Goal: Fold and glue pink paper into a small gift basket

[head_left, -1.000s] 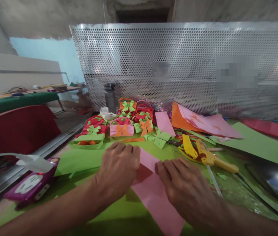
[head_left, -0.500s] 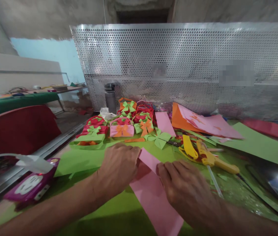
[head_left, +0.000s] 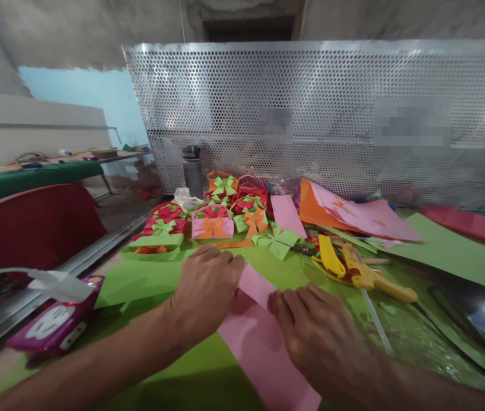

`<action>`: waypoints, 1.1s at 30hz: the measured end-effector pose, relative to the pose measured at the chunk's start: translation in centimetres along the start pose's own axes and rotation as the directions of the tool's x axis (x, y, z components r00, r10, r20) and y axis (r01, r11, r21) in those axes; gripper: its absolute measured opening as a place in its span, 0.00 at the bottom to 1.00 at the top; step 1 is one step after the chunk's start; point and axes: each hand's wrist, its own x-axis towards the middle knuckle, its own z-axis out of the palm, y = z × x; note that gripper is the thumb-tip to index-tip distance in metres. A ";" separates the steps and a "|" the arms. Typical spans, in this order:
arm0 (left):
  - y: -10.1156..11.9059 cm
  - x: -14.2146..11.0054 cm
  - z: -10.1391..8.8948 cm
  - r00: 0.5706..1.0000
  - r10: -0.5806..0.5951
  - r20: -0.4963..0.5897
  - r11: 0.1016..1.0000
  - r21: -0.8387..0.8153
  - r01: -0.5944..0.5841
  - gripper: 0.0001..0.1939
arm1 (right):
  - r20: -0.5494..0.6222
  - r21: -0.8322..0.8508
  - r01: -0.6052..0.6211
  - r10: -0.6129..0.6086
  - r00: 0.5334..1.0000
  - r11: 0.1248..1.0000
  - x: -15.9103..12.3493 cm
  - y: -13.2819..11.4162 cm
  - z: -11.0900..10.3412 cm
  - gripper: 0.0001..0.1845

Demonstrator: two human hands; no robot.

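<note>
A long pink paper strip lies slantwise over the green work surface, its far end folded back toward me. My left hand is closed on the left side of that fold, knuckles up, fingertips tucked out of sight. On the fold's right side my right hand grips the same strip with curled fingers. Beyond the hands stand several small paper bags with bows, among them a pink bag with an orange bow. A green paper bow lies to their right.
A yellow glue gun with its cord and yellow-handled scissors lie to the right. Pink sheets are piled behind them. At left sits a purple power strip with a plug. A grey bottle stands before the perforated metal panel.
Both hands keep hold of the pink strip and have shifted slightly. The folded end sits a little lower, and the strip's near part has moved slightly left.
</note>
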 end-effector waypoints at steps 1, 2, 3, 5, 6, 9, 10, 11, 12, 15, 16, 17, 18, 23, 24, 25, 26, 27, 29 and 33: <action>0.0 0.0 0.0 1.000 0.005 -0.004 1.000 -0.002 -0.005 0.10 | -0.002 -0.010 -0.004 0.004 1.000 1.000 0.0 0.0 0.0 0.07; 0.0 -0.1 0.0 1.000 0.005 -0.001 1.000 -0.006 -0.005 0.10 | 0.001 -0.016 -0.011 0.011 1.000 1.000 0.0 0.1 0.1 0.07; 0.0 -0.1 0.1 1.000 -0.002 0.013 1.000 -0.014 0.002 0.09 | 0.003 -0.020 -0.019 0.019 1.000 1.000 0.0 0.1 0.1 0.07; 0.1 -0.1 0.1 0.998 -0.038 0.057 0.999 -0.030 0.040 0.07 | 0.009 -0.019 -0.038 0.038 0.999 0.999 0.0 0.2 0.1 0.07; 0.2 -0.1 0.0 0.994 -0.063 0.088 0.997 -0.035 0.066 0.07 | 0.014 -0.015 -0.042 0.042 0.999 0.999 0.1 0.2 0.1 0.07; 0.4 0.1 -0.2 0.974 -0.108 0.199 0.992 -0.045 0.119 0.06 | 0.028 0.002 -0.046 0.046 0.999 0.999 0.2 0.3 -0.1 0.08; 0.5 0.2 -0.3 0.967 -0.117 0.228 0.991 -0.043 0.130 0.06 | 0.032 0.007 -0.043 0.043 0.999 0.999 0.2 0.3 -0.1 0.08; 0.6 0.3 -0.5 0.960 -0.126 0.249 0.989 -0.038 0.140 0.07 | 0.031 0.007 -0.042 0.042 0.999 0.999 0.2 0.3 -0.2 0.08; 0.6 0.4 -0.6 0.955 -0.134 0.265 0.988 -0.034 0.148 0.07 | 0.030 0.006 -0.042 0.042 0.999 0.999 0.2 0.3 -0.2 0.08; 0.7 0.6 -0.9 0.945 -0.148 0.290 0.985 -0.038 0.166 0.09 | 0.026 0.000 -0.061 0.061 0.998 0.998 0.3 0.4 -0.1 0.08; 0.7 0.6 -1.0 0.945 -0.147 0.292 0.985 -0.042 0.166 0.09 | 0.024 -0.002 -0.068 0.068 0.997 0.998 0.3 0.4 -0.1 0.09; 0.7 0.5 -0.9 0.946 -0.145 0.291 0.985 -0.043 0.165 0.10 | 0.024 -0.003 -0.070 0.070 0.997 0.998 0.4 0.4 -0.1 0.09; 0.7 0.5 -0.9 0.947 -0.146 0.287 0.986 -0.037 0.163 0.11 | 0.025 -0.005 -0.070 0.070 0.997 0.998 0.4 0.4 -0.1 0.09; 0.6 0.2 -0.2 0.954 -0.100 0.284 0.994 -0.010 0.107 0.17 | 0.041 -0.001 -0.063 0.063 0.997 0.998 0.4 0.4 -0.2 0.09; 0.5 0.1 -0.1 0.955 -0.089 0.284 0.995 -0.010 0.095 0.17 | 0.044 0.000 -0.062 0.062 0.997 0.998 0.4 0.4 -0.2 0.09; 0.5 0.1 0.0 0.956 -0.081 0.284 0.996 -0.011 0.088 0.18 | 0.045 -0.002 -0.061 0.061 0.997 0.998 0.4 0.4 -0.2 0.09; 0.5 0.1 0.2 0.956 -0.080 0.284 0.996 -0.015 0.088 0.19 | 0.048 -0.003 -0.060 0.060 0.997 0.998 0.3 0.4 -0.1 0.09; 0.5 0.1 0.3 0.956 -0.081 0.282 0.996 -0.022 0.091 0.21 | 0.049 -0.004 -0.062 0.063 0.997 0.998 0.3 0.4 0.0 0.09; 0.4 0.1 0.5 0.961 -0.074 0.268 0.995 -0.046 0.090 0.25 | 0.042 -0.006 -0.076 0.076 0.996 0.997 0.3 0.4 0.1 0.08; 0.1 0.0 0.9 0.975 -0.014 0.220 0.998 -0.063 0.029 0.29 | 0.018 -0.020 -0.089 0.089 0.996 0.996 0.3 0.4 0.2 0.08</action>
